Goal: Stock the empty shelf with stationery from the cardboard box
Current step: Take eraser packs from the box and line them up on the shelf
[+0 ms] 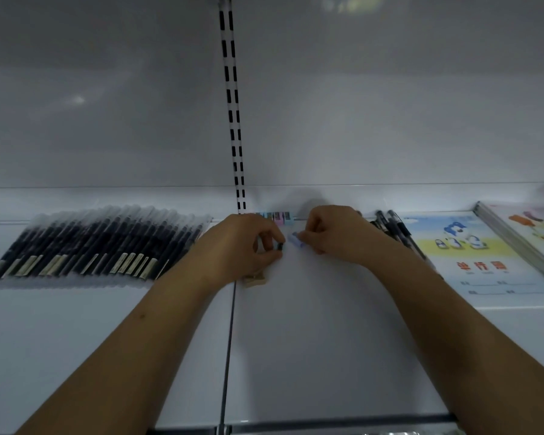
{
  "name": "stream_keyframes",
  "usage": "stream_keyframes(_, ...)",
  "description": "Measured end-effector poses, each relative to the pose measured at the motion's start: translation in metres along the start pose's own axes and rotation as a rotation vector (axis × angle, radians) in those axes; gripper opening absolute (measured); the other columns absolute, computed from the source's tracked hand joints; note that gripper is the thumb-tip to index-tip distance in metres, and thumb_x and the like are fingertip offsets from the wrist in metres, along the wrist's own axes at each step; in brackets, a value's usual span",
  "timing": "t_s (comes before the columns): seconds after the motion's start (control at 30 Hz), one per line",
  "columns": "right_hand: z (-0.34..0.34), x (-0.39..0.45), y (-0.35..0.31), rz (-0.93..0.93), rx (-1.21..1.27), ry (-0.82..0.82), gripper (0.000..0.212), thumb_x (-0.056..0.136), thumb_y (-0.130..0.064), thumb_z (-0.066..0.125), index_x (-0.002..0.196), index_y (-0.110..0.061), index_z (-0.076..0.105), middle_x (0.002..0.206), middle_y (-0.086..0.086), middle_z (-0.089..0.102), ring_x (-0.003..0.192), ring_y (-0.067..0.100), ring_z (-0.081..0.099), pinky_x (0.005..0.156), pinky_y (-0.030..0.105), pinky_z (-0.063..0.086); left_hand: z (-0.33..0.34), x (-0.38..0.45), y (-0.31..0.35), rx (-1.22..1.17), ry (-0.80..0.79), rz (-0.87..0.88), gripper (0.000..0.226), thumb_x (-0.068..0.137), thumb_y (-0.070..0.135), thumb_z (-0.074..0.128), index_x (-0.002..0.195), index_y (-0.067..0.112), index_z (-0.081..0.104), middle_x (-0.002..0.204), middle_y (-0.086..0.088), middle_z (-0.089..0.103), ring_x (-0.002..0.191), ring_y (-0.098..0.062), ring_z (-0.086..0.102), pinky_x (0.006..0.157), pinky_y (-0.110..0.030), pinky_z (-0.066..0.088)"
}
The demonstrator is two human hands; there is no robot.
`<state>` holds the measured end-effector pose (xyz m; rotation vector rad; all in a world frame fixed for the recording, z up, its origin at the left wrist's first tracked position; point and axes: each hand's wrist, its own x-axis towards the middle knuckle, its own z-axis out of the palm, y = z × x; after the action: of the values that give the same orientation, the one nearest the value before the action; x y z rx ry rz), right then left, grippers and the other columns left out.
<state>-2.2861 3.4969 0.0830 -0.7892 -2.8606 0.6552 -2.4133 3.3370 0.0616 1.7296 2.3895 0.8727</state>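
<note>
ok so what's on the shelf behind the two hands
A row of small pastel sharpeners sits at the shelf's back edge, partly showing between the left hand and right hand. How far the row runs behind them is hidden.

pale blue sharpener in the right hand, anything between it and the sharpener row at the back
Nothing visible. The right hand pinches the pale blue sharpener just in front of the sharpener row; only bare shelf lies between.

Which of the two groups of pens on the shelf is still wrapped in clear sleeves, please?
The long row of sleeved pens left of both hands; the loose black pens beside the exercise book are bare.
</note>
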Motion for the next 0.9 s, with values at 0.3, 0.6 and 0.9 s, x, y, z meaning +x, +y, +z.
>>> stream_keyframes(0.3,-0.002,-0.002,0.013,-0.369,0.045,0.007,0.04,0.079,-0.032,0.079,0.113,-0.024,0.06,0.107,-0.006,0.054,0.081,0.007,0.06,0.07,0.012,0.045,0.018,0.015,0.0,0.068,0.143,0.083,0.023,0.078,0.04,0.08,0.098,0.03,0.073,0.094,0.007,0.055,0.087,-0.009,0.055,0.072,-0.032,0.052)
stream_keyframes(0.6,0.016,0.007,0.009,-0.401,0.078,0.145,0.026,0.077,-0.023,0.081,0.098,-0.018,0.066,0.099,-0.003,0.056,0.074,0.012,0.06,0.071,0.019,0.047,-0.019,-0.003,-0.033,0.009,0.211,-0.104,0.023,0.084,0.025,0.076,0.106,0.031,0.07,0.098,0.009,0.056,0.084,-0.001,0.054,0.067,-0.006,0.038)
stream_keyframes(0.9,0.03,0.023,0.006,-0.378,0.104,0.292,0.017,0.077,-0.02,0.081,0.087,-0.013,0.07,0.09,-0.004,0.057,0.075,0.011,0.055,0.067,0.009,0.04,-0.004,0.008,-0.035,-0.079,0.21,-0.078,0.013,0.082,0.019,0.079,0.092,0.026,0.076,0.092,0.004,0.062,0.077,-0.007,0.059,0.074,-0.024,0.052)
